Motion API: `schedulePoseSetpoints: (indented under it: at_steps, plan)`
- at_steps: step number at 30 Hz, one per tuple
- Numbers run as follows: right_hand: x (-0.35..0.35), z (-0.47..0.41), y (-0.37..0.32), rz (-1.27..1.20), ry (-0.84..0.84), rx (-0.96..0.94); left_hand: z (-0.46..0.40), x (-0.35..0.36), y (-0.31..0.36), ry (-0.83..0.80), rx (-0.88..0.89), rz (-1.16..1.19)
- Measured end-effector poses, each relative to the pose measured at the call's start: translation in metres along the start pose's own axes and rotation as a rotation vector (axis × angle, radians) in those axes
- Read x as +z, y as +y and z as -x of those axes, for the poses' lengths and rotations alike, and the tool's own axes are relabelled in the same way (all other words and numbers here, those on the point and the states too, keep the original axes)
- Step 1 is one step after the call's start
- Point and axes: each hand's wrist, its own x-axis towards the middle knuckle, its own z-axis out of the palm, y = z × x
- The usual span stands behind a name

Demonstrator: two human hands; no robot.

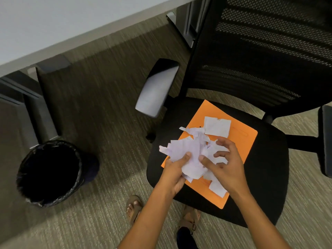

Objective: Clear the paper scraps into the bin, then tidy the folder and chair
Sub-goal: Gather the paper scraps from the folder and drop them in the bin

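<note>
An orange folder point(239, 141) lies flat on the seat of a black office chair point(267, 175). White torn paper scraps point(188, 151) are heaped on the folder. My left hand point(177, 169) grips a bunch of the scraps from the left, thumb on top. My right hand point(226, 162) presses against the same heap from the right, fingers curled into the paper. One larger scrap point(217, 126) lies apart at the far side of the folder, and another scrap point(218, 188) pokes out under my right wrist. A round bin point(48, 173) with a black liner stands on the carpet to the left.
The chair's mesh back point(269, 47) rises at the upper right, with its left armrest point(156, 87) between chair and bin. A pale desk top point(53, 24) runs across the upper left, with a dark desk leg point(36, 108) behind the bin. My sandalled feet point(133, 207) stand on the carpet.
</note>
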Motion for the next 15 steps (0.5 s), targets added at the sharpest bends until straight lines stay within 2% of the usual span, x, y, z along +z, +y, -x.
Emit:
schedulePoseSetpoints:
  at_steps: [6, 12, 15]
  plan:
    - [-0.003, 0.0, -0.001, -0.525, -0.022, 0.224, 0.025, -0.059, 0.043, 0.093, 0.147, 0.058]
    - [0.043, 0.006, -0.013, -0.698, -0.175, 0.397, 0.071, -0.148, 0.097, 0.263, 0.327, 0.176]
    - [0.094, 0.016, -0.031, -0.688, -0.301, 0.421, 0.093, -0.197, 0.122, 0.425, 0.416, 0.165]
